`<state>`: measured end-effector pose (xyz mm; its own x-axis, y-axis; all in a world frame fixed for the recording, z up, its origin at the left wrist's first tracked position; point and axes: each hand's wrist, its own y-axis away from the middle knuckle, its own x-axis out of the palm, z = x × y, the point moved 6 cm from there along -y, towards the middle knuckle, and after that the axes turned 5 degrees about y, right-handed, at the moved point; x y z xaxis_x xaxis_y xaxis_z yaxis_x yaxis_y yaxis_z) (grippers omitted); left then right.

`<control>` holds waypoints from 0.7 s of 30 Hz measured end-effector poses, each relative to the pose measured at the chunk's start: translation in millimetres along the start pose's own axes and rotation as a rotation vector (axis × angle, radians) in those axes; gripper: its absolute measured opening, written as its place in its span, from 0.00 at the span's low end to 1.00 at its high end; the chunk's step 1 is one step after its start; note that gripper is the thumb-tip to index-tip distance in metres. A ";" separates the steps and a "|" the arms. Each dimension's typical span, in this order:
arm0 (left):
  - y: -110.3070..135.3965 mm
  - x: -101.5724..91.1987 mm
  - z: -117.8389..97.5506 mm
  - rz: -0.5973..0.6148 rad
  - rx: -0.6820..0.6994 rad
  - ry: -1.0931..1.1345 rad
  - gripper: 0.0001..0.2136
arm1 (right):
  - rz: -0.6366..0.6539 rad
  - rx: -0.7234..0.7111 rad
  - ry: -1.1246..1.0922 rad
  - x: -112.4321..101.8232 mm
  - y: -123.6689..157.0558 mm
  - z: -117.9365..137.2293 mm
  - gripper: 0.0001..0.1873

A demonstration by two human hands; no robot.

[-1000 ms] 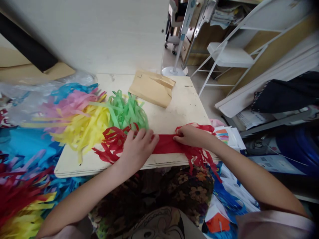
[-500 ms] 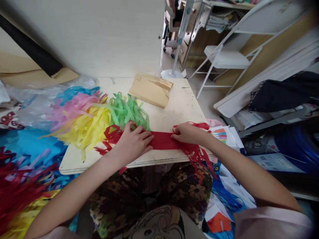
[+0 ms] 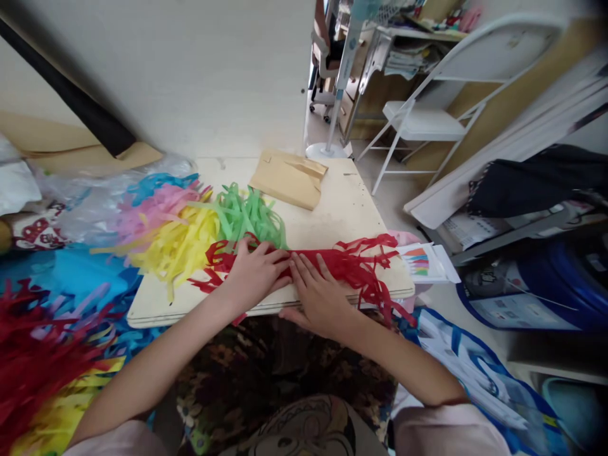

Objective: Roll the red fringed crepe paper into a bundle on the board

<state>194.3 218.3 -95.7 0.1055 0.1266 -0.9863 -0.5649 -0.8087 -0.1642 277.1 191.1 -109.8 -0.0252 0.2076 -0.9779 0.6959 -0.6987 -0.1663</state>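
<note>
Red fringed tissue paper (image 3: 349, 265) lies along the front of a pale wooden board (image 3: 342, 209), with cut strips spreading out at both ends. My left hand (image 3: 256, 272) rests flat on the left part of its solid middle band, fingers spread. Beside it, nearly touching, my right hand (image 3: 316, 294) presses down on the same band with outstretched fingers, its thumb near the board's front edge. Just behind my left hand lies a green tissue fringe bundle (image 3: 244, 212), with yellow fringe (image 3: 183, 237) to its left.
Pink fringe (image 3: 159, 209) and blue fringe (image 3: 159, 187) lie farther left. A brown paper envelope (image 3: 289, 180) is at the back of the board. A printed white packet (image 3: 430, 263) sits at the right edge. A white folding chair (image 3: 427, 120) stands beyond, and a blue bin (image 3: 536, 278) at right.
My right hand has moved left from the red paper's right end to beside my left hand, and has gone from pinching to lying flat. My left hand stays on the paper.
</note>
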 end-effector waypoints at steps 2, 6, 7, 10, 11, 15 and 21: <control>0.5 0.8 1.7 -0.018 -0.011 -0.002 0.14 | 0.041 0.013 -0.026 12.2 8.2 -2.6 0.41; 1.4 -4.8 0.2 -0.031 -0.004 -0.008 0.13 | 0.089 0.093 0.017 16.1 26.1 -23.7 0.41; 1.5 -9.1 -3.1 -0.037 -0.008 -0.021 0.13 | 0.092 0.104 0.031 15.1 29.2 -26.9 0.41; 2.3 -25.8 -25.1 -0.131 -0.008 -0.076 0.14 | 0.077 0.122 0.059 13.7 33.4 -29.1 0.40; 2.7 -28.7 -36.9 -0.172 0.029 -0.079 0.16 | 0.071 0.126 0.068 14.5 33.7 -28.4 0.39; 3.5 -3.7 -72.5 -0.135 0.215 0.011 0.28 | 0.060 0.117 0.110 19.3 34.0 -26.9 0.33; 19.1 37.0 -42.4 0.010 0.055 0.005 0.31 | 0.027 0.115 0.114 16.4 34.1 -31.0 0.34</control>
<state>222.0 183.2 -134.8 0.1040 0.1160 -0.9878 -0.6098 -0.7772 -0.1555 322.6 191.9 -127.6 0.0784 0.2597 -0.9625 0.6087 -0.7771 -0.1601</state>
